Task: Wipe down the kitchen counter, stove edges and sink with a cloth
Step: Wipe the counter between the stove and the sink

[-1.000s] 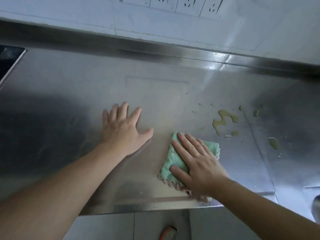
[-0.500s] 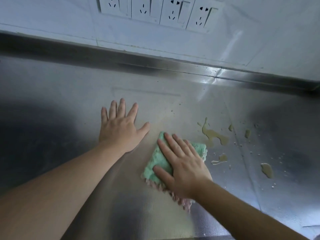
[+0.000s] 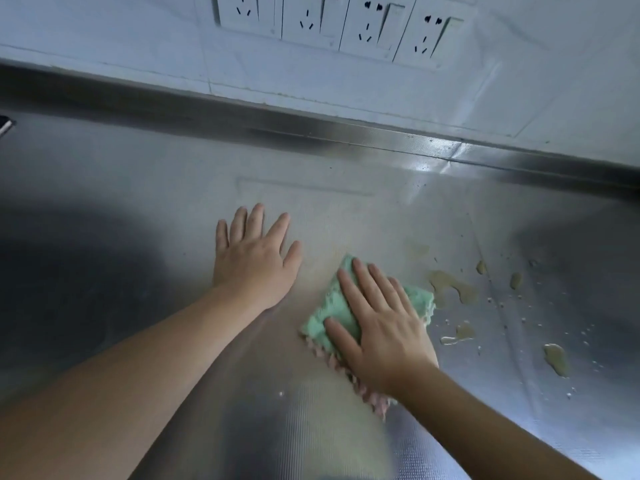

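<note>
Your right hand (image 3: 379, 327), fingers spread flat, has pushed the cloth (image 3: 332, 313) toward the spill (image 3: 453, 287) just right of it. Your left hand (image 3: 254, 261) stays splayed on the worktop (image 3: 138, 202)

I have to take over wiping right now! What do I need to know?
Left hand: flat on the counter, fingers straight, holding nothing.
Right hand: fingers straight, pressing the green cloth onto the counter.
Yellowish spill: just right of the cloth, touching its edge, with smaller puddles and droplets further right.
Done: cannot tell how much is already wiped.
Left: the spill and droplets. Stove edges and sink do not show clearly here.
</note>
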